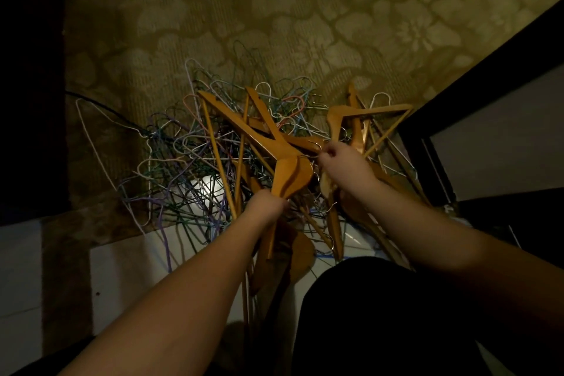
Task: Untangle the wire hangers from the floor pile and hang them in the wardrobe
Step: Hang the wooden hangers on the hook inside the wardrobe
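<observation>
You are mid-untangling: your left hand (268, 201) grips a wooden hanger (291, 174), your right hand (335, 156) pinches a metal hook (316, 148) at frame centre. Next, work them free of the wire hangers (183, 162).

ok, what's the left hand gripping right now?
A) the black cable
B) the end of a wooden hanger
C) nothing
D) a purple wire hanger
B: the left hand grips the end of a wooden hanger lifted over the wire hangers; the right hand pinches a metal hook.

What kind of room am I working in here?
Likely a bedroom or closet area at home: floral patterned carpet, a floor pile of wire hangers mixed with wooden hangers, and a dark-framed panel, perhaps a wardrobe door.
</observation>
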